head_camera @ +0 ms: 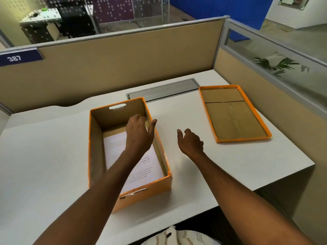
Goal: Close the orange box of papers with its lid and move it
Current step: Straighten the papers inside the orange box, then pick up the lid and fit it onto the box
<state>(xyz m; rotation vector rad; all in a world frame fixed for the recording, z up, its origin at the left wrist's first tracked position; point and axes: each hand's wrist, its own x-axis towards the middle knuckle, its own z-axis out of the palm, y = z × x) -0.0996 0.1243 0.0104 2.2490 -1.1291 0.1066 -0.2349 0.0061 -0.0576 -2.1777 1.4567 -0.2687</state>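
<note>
White desk (53, 147), tan cubicle partitions (123, 64), blue wall (221, 7)

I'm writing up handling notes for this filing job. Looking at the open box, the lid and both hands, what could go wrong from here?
1. The lid lies inside-up, apart from the orange box; it must be flipped, and could seat crooked.
2. The box sits near the desk's front edge, so pressing the lid down might tip it off.
3. The left hand hovers over the papers and might disturb them.
</note>
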